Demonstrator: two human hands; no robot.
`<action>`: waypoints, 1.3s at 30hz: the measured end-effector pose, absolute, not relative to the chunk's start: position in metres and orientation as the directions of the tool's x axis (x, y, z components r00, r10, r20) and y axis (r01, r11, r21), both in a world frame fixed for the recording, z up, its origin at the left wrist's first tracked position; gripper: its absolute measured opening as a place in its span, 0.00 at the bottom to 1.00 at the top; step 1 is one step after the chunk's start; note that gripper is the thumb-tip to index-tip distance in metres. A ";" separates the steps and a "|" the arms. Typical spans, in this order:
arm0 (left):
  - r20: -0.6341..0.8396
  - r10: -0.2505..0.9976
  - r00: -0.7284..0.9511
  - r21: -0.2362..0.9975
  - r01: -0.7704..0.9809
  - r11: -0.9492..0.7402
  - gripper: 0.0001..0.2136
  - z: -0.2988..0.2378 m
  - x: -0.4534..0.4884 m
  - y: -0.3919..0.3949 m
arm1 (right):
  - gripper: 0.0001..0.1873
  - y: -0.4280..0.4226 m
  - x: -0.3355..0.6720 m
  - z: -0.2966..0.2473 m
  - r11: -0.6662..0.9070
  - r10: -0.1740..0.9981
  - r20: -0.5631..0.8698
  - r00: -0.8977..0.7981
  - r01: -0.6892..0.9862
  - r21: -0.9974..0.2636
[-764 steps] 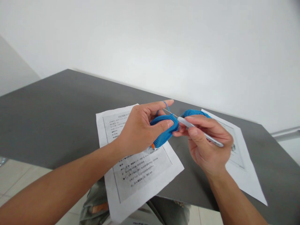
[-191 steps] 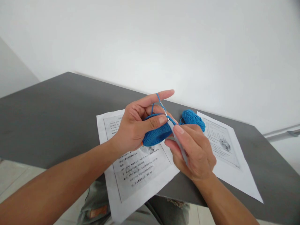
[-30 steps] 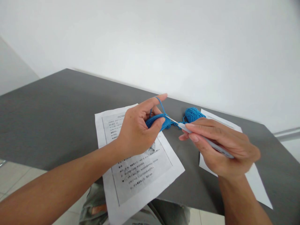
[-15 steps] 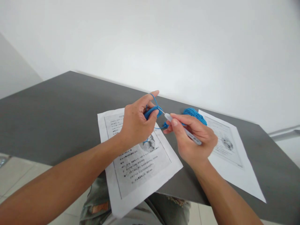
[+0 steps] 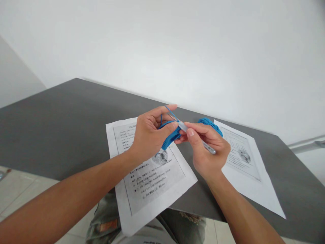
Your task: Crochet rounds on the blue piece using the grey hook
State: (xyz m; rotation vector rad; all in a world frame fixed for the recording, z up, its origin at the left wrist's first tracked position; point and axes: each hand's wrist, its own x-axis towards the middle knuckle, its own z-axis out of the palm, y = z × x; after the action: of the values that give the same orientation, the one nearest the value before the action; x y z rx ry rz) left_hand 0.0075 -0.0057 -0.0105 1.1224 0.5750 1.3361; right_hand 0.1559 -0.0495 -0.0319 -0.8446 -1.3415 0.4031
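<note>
Plain room, white wall, tiled floor

One left hand and one right hand: two in all. Crochet hook, one. Blue crocheted piece, one. Blue yarn bundle, one. Printed sheets, two: left sheet, right sheet. Tabletop, one.

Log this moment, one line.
left hand: holding blue crochet piece above printed sheet | right hand: holding grey hook | yarn bundle: partly hidden behind right hand
</note>
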 end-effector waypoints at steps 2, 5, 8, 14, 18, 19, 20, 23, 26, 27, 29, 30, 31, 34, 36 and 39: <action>0.208 0.948 0.242 0.836 -0.547 -0.044 0.20 -0.010 0.008 -0.004 | 0.12 -0.051 0.158 -0.033 0.689 0.623 0.769 0.143 0.366 -0.626; 0.106 0.951 0.292 0.799 -0.594 0.093 0.23 -0.008 0.006 -0.002 | 0.21 -0.053 0.162 -0.033 0.723 0.458 0.888 -0.041 0.599 -0.345; 0.069 0.942 0.327 0.797 -0.586 0.145 0.24 -0.003 0.003 -0.002 | 0.26 -0.057 0.163 -0.029 0.698 0.340 0.923 -0.183 0.706 -0.117; 0.091 0.935 0.342 0.797 -0.588 0.138 0.22 0.001 -0.002 -0.002 | 0.30 -0.059 0.169 -0.021 0.719 0.306 0.904 -0.297 0.695 -0.015; 0.111 0.925 0.363 0.792 -0.595 0.138 0.21 0.002 -0.003 -0.002 | 0.30 -0.056 0.178 -0.018 0.783 0.275 0.893 -0.356 0.623 0.007; 0.115 0.924 0.366 0.793 -0.594 0.137 0.22 0.002 -0.004 -0.002 | 0.31 -0.056 0.180 -0.017 0.792 0.277 0.886 -0.372 0.610 0.009; 0.117 0.923 0.367 0.795 -0.591 0.135 0.22 0.002 -0.004 -0.001 | 0.31 -0.056 0.182 -0.016 0.798 0.283 0.879 -0.384 0.603 0.007; 0.111 0.926 0.362 0.815 -0.566 0.124 0.23 0.002 -0.005 -0.001 | 0.33 -0.057 0.188 -0.013 0.801 0.294 0.862 -0.412 0.598 0.012; 0.103 0.931 0.349 0.834 -0.540 0.110 0.23 0.003 -0.006 -0.001 | 0.34 -0.059 0.192 -0.011 0.790 0.309 0.846 -0.435 0.613 0.027; 0.102 0.934 0.343 0.840 -0.533 0.104 0.23 0.003 -0.006 0.000 | 0.34 -0.060 0.194 -0.010 0.785 0.315 0.839 -0.444 0.619 0.033; 0.107 0.940 0.323 0.852 -0.517 0.081 0.22 0.003 -0.006 0.001 | 0.33 -0.062 0.197 -0.010 0.770 0.335 0.822 -0.462 0.637 0.044; 0.112 0.944 0.311 0.860 -0.507 0.065 0.22 0.002 -0.006 0.002 | 0.33 -0.064 0.199 -0.010 0.759 0.347 0.813 -0.468 0.649 0.049; 0.119 0.947 0.298 0.869 -0.493 0.046 0.22 0.002 -0.006 0.003 | 0.33 -0.065 0.201 -0.011 0.752 0.356 0.804 -0.477 0.657 0.057; 0.145 0.956 0.255 0.903 -0.429 -0.022 0.21 0.001 -0.007 0.006 | 0.33 -0.067 0.209 -0.011 0.751 0.372 0.757 -0.537 0.653 0.094; 0.176 0.957 0.232 0.930 -0.358 -0.084 0.20 0.002 -0.008 0.008 | 0.34 -0.068 0.215 -0.011 0.767 0.360 0.717 -0.597 0.627 0.137; 0.219 0.951 0.216 0.962 -0.209 -0.175 0.20 0.004 -0.010 0.008 | 0.33 -0.070 0.221 -0.008 0.776 0.347 0.668 -0.658 0.602 0.190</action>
State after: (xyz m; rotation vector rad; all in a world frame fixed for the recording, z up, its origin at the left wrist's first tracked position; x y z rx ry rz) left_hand -0.0101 0.0081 0.0040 1.3137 0.7930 1.2527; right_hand 0.2215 -0.0702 -0.0080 -0.7041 -2.3387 -0.5314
